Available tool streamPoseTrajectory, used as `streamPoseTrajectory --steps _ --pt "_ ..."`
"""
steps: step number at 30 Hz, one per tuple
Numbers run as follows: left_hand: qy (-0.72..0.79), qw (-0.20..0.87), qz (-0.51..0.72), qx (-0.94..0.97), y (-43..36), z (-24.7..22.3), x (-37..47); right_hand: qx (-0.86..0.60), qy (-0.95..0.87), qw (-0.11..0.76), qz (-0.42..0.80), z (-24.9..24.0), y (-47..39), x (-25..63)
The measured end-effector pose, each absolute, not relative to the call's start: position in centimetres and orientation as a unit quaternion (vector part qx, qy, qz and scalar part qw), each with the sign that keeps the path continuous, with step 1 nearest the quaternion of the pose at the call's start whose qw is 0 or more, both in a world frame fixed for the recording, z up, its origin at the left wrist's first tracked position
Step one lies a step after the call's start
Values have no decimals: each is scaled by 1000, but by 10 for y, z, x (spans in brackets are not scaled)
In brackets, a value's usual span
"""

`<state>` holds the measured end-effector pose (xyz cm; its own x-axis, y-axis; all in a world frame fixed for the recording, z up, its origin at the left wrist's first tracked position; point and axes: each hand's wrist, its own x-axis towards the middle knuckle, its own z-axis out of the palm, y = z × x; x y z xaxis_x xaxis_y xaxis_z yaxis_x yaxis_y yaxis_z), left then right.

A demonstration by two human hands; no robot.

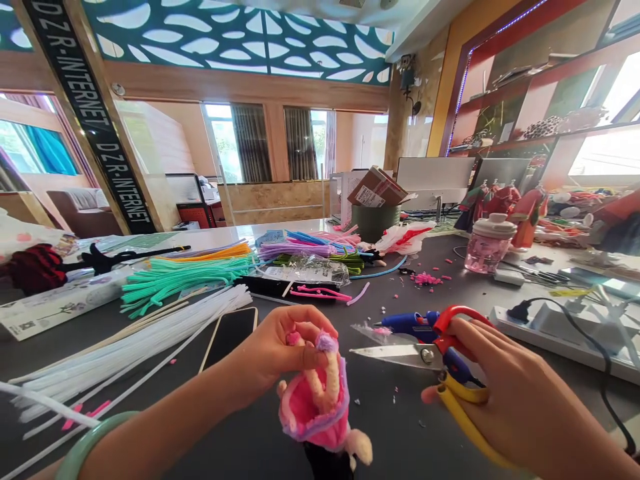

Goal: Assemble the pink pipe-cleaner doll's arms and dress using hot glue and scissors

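Observation:
My left hand (294, 343) pinches a small fuzzy pipe-cleaner doll (320, 410) by its feet. The doll hangs upside down. Its pink skirt has a lilac edge, its legs are cream, and one foot is lilac, the other pink. A black part shows at the bottom, cut off by the frame. In my right hand (510, 380) are scissors (400, 355) with red and yellow handles. Their handles are spread, and the blades point left toward the doll without touching it. Just behind the scissors lies a blue glue gun (407, 324), partly covered by them.
Bundles of white pipe cleaners (150, 333) and green pipe cleaners (185, 283) lie at left, near a phone (230, 337). Pink scraps (427, 279) are scattered behind the glue gun. At right stand a pink bottle (487, 247) and a white power strip (570, 337) with cables.

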<state>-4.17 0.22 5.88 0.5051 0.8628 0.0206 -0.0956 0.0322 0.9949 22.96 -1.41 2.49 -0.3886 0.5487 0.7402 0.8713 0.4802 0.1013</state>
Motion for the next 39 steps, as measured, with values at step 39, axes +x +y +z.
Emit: streamPoseTrajectory --steps 39 --pt "374 591 501 510 -18 43 -28 -432 -845 263 -174 7 -16 183"
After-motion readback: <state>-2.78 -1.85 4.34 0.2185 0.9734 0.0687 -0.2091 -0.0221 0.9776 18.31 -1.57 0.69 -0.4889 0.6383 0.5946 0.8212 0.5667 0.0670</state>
